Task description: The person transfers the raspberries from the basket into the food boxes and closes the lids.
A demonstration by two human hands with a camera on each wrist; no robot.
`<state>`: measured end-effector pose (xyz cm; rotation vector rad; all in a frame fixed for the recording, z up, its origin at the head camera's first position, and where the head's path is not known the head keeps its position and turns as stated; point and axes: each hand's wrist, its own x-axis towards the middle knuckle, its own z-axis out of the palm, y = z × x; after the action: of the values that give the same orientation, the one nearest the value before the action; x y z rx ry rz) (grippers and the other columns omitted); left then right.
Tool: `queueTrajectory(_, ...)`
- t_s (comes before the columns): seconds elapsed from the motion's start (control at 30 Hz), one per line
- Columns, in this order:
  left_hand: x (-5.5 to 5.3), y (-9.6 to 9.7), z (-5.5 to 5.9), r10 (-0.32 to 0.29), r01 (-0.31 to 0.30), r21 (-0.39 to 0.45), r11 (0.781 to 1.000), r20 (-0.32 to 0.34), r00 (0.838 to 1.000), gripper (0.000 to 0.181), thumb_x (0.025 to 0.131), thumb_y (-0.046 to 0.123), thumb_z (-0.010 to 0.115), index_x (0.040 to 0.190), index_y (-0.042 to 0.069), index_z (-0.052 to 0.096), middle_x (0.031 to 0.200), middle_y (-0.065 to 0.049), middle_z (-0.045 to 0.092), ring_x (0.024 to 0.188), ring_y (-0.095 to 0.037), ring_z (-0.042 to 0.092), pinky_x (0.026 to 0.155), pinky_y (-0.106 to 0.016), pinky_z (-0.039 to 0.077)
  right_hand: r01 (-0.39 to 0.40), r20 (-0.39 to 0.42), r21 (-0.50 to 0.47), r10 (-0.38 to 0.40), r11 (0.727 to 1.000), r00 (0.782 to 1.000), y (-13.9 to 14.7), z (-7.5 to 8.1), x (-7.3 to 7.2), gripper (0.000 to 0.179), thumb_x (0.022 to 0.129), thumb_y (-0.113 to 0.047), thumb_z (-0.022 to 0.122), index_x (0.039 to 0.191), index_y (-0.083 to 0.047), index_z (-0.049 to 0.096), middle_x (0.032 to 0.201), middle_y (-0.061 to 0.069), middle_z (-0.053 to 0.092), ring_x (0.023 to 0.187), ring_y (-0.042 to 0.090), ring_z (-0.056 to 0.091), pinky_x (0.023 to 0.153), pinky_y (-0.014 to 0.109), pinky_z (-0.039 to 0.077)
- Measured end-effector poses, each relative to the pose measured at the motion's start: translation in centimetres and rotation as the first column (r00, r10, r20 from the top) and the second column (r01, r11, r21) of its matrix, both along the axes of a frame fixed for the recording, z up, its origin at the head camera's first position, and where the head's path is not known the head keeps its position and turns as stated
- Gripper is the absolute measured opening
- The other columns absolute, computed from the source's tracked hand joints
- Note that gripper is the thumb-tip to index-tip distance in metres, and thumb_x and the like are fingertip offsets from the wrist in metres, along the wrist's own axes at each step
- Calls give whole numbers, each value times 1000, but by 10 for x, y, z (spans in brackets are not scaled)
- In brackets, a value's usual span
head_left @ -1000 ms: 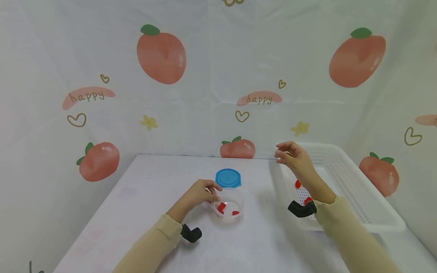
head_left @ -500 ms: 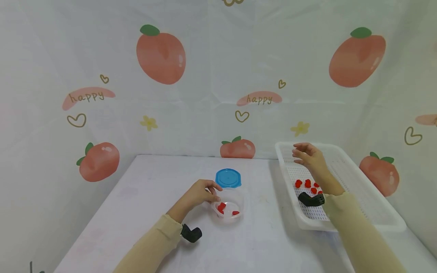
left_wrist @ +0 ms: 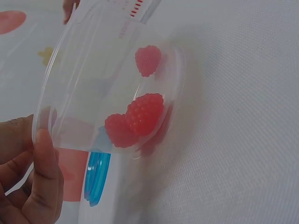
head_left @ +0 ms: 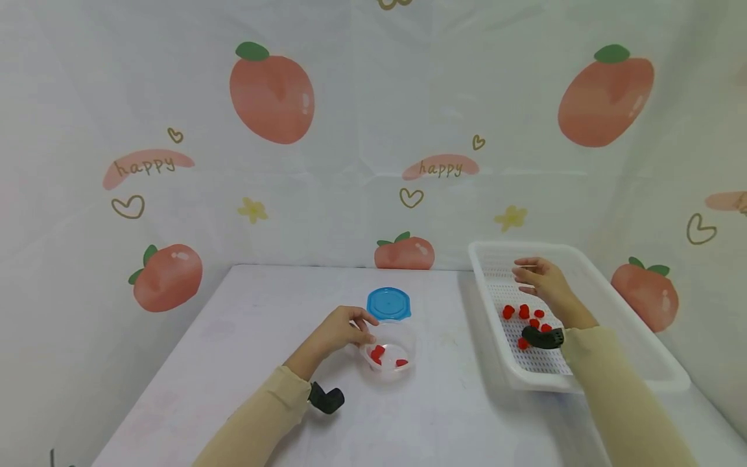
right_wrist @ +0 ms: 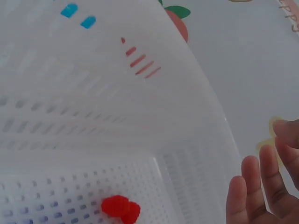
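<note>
My left hand pinches the rim of a clear plastic bowl that stands on the table. Through its wall in the left wrist view I see three red raspberries, two of them touching. My right hand hovers over a white perforated basket with fingers extended and nothing held. On the basket floor lie several red raspberries; the right forearm and black wrist camera may hide others. Two raspberries show in the right wrist view, close together.
A blue lid lies flat on the white table, just behind the bowl. The basket's raised rim stands along the right side. A printed cloth backdrop hangs directly behind the table.
My right hand has moved rightward from the basket's left rim to over its inside, also dropping slightly, and more raspberries show. The left hand and bowl have stayed put.
</note>
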<state>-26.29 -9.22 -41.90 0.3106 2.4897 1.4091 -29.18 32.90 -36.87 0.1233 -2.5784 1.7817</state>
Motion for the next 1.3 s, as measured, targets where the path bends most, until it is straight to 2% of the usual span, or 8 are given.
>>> queueTrajectory(0.17, 1, -1, 1, 1, -1, -6, 1000, -2, 1000, 28, 79, 13, 80, 104, 8, 70, 82, -6, 56, 69, -18, 56, 66, -28, 55, -49, 67, 107, 42, 993, 997, 10, -6, -1, 57, 99, -29, 54, 136, 11, 36, 108, -5, 60, 93, 7, 60, 80, 18, 53)
queueTrajectory(0.3, 1, -1, 1, 0, 0, -1, 1000, -4, 1000, 28, 78, 13, 80, 104, 9, 71, 82, -6, 56, 69, -18, 56, 65, -28, 55, -108, 134, 191, 83, 976, 987, 13, -8, 1, 56, 98, -29, 56, 134, 10, 39, 118, 14, 61, 97, 16, 62, 87, 31, 54)
queueTrajectory(0.37, 0, -1, 1, -1, 1, 3, 1000, -3, 1000, 28, 78, 12, 80, 104, 8, 71, 82, -6, 56, 69, -18, 56, 65, -27, 55, -151, 178, 221, 112, 963, 978, 15, -10, 1, 54, 98, -27, 56, 133, 10, 40, 115, 17, 62, 96, 20, 63, 89, 37, 54)
queueTrajectory(0.57, -1, -1, -2, -3, 3, 15, 1000, 3, 1000, 29, 78, 12, 80, 105, 6, 70, 81, -6, 56, 68, -18, 56, 64, -25, 54, -270, 285, 228, 201, 936, 937, 17, -15, 3, 47, 97, -19, 57, 128, 13, 42, 97, 9, 65, 83, 22, 60, 77, 32, 55)
queueTrajectory(0.73, -2, -1, -3, -5, 5, 27, 1000, 5, 1000, 29, 78, 11, 80, 105, 5, 70, 81, -6, 56, 68, -17, 56, 63, -25, 54, -319, 381, 254, 208, 913, 901, 16, -15, 7, 40, 95, -15, 58, 123, 12, 47, 86, 3, 60, 77, 16, 55, 71, 29, 51)
queueTrajectory(1.0, -2, 0, -2, -11, 11, 33, 999, 5, 1000, 28, 78, 12, 80, 104, 7, 70, 81, -5, 56, 69, -17, 56, 64, -25, 54, -421, 495, 294, 240, 858, 835, 22, -15, 12, 28, 88, -11, 60, 110, 6, 54, 78, 0, 53, 74, 13, 50, 67, 25, 46)
queueTrajectory(1.13, -2, 0, -2, -8, 8, 34, 999, 8, 1000, 28, 78, 12, 80, 104, 7, 71, 82, -5, 56, 70, -17, 56, 64, -25, 54, -394, 538, 307, 183, 867, 823, 21, -15, 14, 26, 88, -11, 62, 109, 4, 57, 79, 1, 53, 73, 13, 50, 67, 25, 46)
queueTrajectory(1.3, -1, -1, -1, -6, 6, 31, 1000, 7, 1000, 27, 77, 11, 81, 102, 8, 71, 81, -5, 56, 69, -17, 56, 64, -25, 54, -341, 573, 358, 84, 869, 815, 18, -13, 17, 29, 87, -10, 67, 112, 3, 59, 90, 7, 52, 84, 19, 50, 74, 28, 49)
